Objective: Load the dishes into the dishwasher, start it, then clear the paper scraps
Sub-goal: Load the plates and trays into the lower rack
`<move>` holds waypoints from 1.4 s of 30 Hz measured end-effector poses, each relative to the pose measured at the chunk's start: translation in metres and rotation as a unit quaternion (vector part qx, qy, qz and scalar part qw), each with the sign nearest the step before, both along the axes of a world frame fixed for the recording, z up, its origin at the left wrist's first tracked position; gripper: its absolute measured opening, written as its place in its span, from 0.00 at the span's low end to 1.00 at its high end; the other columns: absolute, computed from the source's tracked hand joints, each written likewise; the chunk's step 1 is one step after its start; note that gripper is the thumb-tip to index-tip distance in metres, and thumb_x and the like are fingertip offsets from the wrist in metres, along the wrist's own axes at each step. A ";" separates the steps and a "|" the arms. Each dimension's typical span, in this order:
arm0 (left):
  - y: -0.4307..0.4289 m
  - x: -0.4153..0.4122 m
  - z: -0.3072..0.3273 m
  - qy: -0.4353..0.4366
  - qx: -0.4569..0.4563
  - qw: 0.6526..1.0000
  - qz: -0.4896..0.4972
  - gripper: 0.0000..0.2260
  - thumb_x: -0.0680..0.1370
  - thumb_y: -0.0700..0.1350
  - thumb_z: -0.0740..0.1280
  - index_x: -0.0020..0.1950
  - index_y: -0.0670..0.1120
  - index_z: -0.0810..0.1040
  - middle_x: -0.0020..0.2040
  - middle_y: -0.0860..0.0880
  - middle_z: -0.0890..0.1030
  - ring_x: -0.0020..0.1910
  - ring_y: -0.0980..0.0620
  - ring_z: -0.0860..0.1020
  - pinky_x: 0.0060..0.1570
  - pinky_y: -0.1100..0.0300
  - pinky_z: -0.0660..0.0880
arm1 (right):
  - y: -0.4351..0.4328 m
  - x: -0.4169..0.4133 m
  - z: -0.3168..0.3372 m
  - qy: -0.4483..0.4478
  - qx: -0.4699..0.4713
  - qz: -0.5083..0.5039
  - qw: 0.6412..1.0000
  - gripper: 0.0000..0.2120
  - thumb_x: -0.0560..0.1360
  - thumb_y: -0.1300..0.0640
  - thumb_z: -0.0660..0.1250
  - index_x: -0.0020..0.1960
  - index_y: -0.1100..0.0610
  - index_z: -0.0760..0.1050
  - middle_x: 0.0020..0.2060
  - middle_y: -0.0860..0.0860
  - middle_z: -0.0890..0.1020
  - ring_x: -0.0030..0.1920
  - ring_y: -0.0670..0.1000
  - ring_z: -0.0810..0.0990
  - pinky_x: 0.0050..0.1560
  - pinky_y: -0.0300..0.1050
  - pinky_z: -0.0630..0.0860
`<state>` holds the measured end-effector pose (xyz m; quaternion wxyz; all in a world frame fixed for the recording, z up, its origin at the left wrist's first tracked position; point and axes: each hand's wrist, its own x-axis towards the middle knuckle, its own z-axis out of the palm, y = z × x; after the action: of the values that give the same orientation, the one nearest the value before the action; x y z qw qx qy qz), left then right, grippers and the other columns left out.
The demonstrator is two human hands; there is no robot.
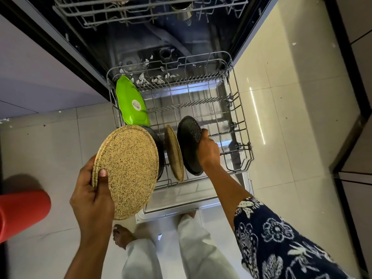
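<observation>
My left hand (91, 195) grips a tan speckled plate (128, 170) by its rim, above the near left corner of the pulled-out lower rack (239, 125). My right hand (208, 151) holds a black speckled plate (189, 144) that stands on edge in the rack. Beside it a second tan plate (174, 153) is slotted upright. Another dark plate (160, 150) stands partly hidden behind the held tan one. A green plate (131, 102) leans at the rack's left side. White paper scraps (149, 79) lie along the rack's far edge.
The dishwasher door (181, 206) lies open below the rack, just ahead of my feet. The upper rack (141, 11) is pulled out at the top and holds a metal cup (183, 11). A red container (20, 212) sits at the left edge. Pale floor tiles (281, 137) surround the machine.
</observation>
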<state>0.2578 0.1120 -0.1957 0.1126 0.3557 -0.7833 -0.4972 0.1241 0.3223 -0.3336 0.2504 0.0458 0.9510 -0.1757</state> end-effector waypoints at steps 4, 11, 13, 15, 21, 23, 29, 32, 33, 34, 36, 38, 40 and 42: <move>0.001 -0.003 -0.002 0.001 -0.004 1.000 -0.004 0.14 0.81 0.40 0.61 0.67 0.46 0.73 0.57 0.49 0.78 0.52 0.65 0.75 0.50 0.77 0.71 | 0.002 0.003 -0.022 -0.001 -0.019 -0.011 1.000 0.14 0.79 0.64 0.55 0.63 0.61 0.61 0.48 0.63 0.81 0.47 0.63 0.80 0.44 0.55 0.77; 0.002 -0.004 -0.006 0.007 0.010 1.000 -0.010 0.14 0.81 0.40 0.61 0.66 0.49 0.73 0.55 0.52 0.79 0.51 0.68 0.76 0.51 0.76 0.72 | 0.012 -0.004 -0.029 -0.029 -0.095 -0.054 0.994 0.16 0.79 0.60 0.56 0.65 0.58 0.61 0.50 0.62 0.80 0.50 0.63 0.80 0.46 0.56 0.78; 0.005 -0.004 -0.002 0.019 0.011 1.000 -0.016 0.14 0.80 0.40 0.62 0.65 0.50 0.73 0.52 0.60 0.80 0.52 0.69 0.76 0.51 0.75 0.72 | 0.019 -0.005 -0.018 0.000 -0.141 -0.130 0.981 0.19 0.80 0.55 0.58 0.68 0.57 0.62 0.57 0.59 0.79 0.55 0.60 0.79 0.52 0.53 0.76; 0.007 -0.003 0.004 0.032 0.019 0.999 -0.018 0.13 0.80 0.40 0.62 0.64 0.51 0.73 0.51 0.66 0.79 0.52 0.68 0.76 0.51 0.74 0.73 | 0.025 -0.001 -0.001 0.082 -0.198 -0.184 0.959 0.20 0.79 0.53 0.60 0.69 0.57 0.64 0.61 0.55 0.77 0.59 0.54 0.77 0.57 0.49 0.75; 0.021 -0.010 0.009 0.100 0.117 0.988 0.009 0.12 0.80 0.38 0.61 0.62 0.47 0.74 0.51 0.58 0.81 0.52 0.60 0.78 0.55 0.65 0.76 | 0.032 0.034 0.055 -0.114 -0.522 -0.247 0.808 0.22 0.73 0.49 0.66 0.64 0.54 0.70 0.57 0.51 0.79 0.58 0.49 0.78 0.59 0.44 0.75; 0.032 -0.017 0.005 0.106 0.165 0.981 0.004 0.11 0.80 0.36 0.61 0.59 0.48 0.74 0.49 0.58 0.82 0.51 0.60 0.78 0.54 0.64 0.76 | 0.035 0.042 0.062 -0.193 -0.575 -0.279 0.744 0.21 0.70 0.48 0.66 0.60 0.55 0.73 0.50 0.50 0.82 0.51 0.49 0.81 0.51 0.44 0.77; 0.059 -0.036 -0.013 0.069 0.262 0.961 -0.064 0.14 0.80 0.38 0.61 0.65 0.42 0.72 0.56 0.46 0.81 0.56 0.48 0.78 0.62 0.47 0.73 | 0.068 0.051 0.080 -0.134 -0.584 -0.394 0.697 0.13 0.66 0.55 0.69 0.50 0.56 0.76 0.39 0.49 0.84 0.41 0.52 0.81 0.43 0.48 0.80; 0.069 -0.038 -0.032 -0.016 0.234 0.954 -0.185 0.22 0.77 0.51 0.67 0.70 0.47 0.69 0.62 0.48 0.78 0.61 0.50 0.77 0.62 0.47 0.73 | 0.100 0.055 0.089 -0.028 -0.596 -0.431 0.677 0.11 0.66 0.54 0.70 0.47 0.55 0.75 0.41 0.51 0.83 0.42 0.53 0.82 0.45 0.53 0.81; 0.072 -0.037 -0.038 -0.042 0.205 0.954 -0.216 0.26 0.75 0.56 0.68 0.71 0.49 0.69 0.64 0.49 0.76 0.63 0.51 0.76 0.63 0.48 0.72 | 0.111 0.057 0.092 0.016 -0.591 -0.437 0.678 0.08 0.69 0.55 0.69 0.45 0.55 0.74 0.39 0.50 0.83 0.41 0.52 0.82 0.43 0.52 0.81; 0.075 -0.035 -0.045 -0.065 0.167 0.953 -0.244 0.27 0.74 0.58 0.68 0.71 0.51 0.68 0.67 0.49 0.74 0.65 0.51 0.73 0.66 0.50 0.69 | 0.121 0.060 0.095 0.061 -0.574 -0.438 0.689 0.04 0.72 0.56 0.67 0.44 0.54 0.73 0.37 0.48 0.82 0.39 0.50 0.82 0.40 0.48 0.81; 0.084 -0.032 -0.058 -0.096 0.085 0.954 -0.270 0.24 0.76 0.49 0.68 0.72 0.50 0.68 0.68 0.46 0.70 0.67 0.49 0.70 0.65 0.62 0.64 | 0.139 0.067 0.096 0.135 -0.506 -0.444 0.727 0.04 0.78 0.58 0.63 0.44 0.52 0.71 0.34 0.44 0.79 0.34 0.44 0.78 0.35 0.41 0.77; 0.096 -0.033 -0.068 -0.113 0.007 0.954 -0.277 0.24 0.77 0.41 0.67 0.72 0.46 0.67 0.70 0.43 0.67 0.67 0.47 0.69 0.61 0.72 0.60 | 0.154 0.070 0.090 0.181 -0.435 -0.461 0.752 0.05 0.79 0.57 0.61 0.45 0.49 0.70 0.36 0.45 0.77 0.35 0.42 0.76 0.38 0.42 0.75; 0.104 -0.039 -0.082 -0.147 -0.043 0.947 -0.281 0.26 0.77 0.40 0.67 0.74 0.46 0.64 0.74 0.43 0.61 0.71 0.46 0.65 0.63 0.68 0.60 | 0.158 0.067 0.084 0.197 -0.363 -0.451 0.791 0.04 0.80 0.55 0.60 0.47 0.48 0.69 0.40 0.46 0.77 0.40 0.45 0.76 0.44 0.45 0.73; 0.109 -0.047 -0.104 -0.190 -0.077 0.938 -0.281 0.29 0.77 0.42 0.66 0.76 0.47 0.60 0.77 0.45 0.56 0.73 0.44 0.61 0.67 0.55 0.63 | 0.156 0.057 0.075 0.184 -0.274 -0.414 0.848 0.03 0.81 0.54 0.58 0.53 0.52 0.68 0.40 0.49 0.76 0.39 0.49 0.75 0.42 0.44 0.69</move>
<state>0.2109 0.2210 -0.2995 -0.1551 0.1994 -0.8941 -0.3698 0.1813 0.4781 -0.2585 -0.0230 0.3316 0.7858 -0.5216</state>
